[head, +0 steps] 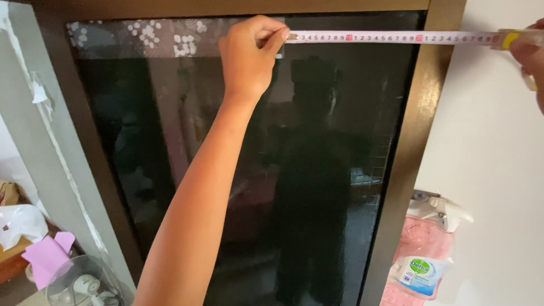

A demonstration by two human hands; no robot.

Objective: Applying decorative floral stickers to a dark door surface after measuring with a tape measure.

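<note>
One dark glass pane (pixel 317 170) in its brown wooden frame (pixel 416 141), likely rigid, slick and breakable, carries one thin, light, springy tape measure blade (pixel 391 38) across its top, best pinched at the tip, where the left hand (pixel 249 54) grips it, while the right hand (pixel 532 54) at far right clasps the one yellow tape case (pixel 510 39).

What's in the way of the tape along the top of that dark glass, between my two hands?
Nothing visible. The tape runs clear from the left hand across the dark glass and brown frame to the right hand.
</note>
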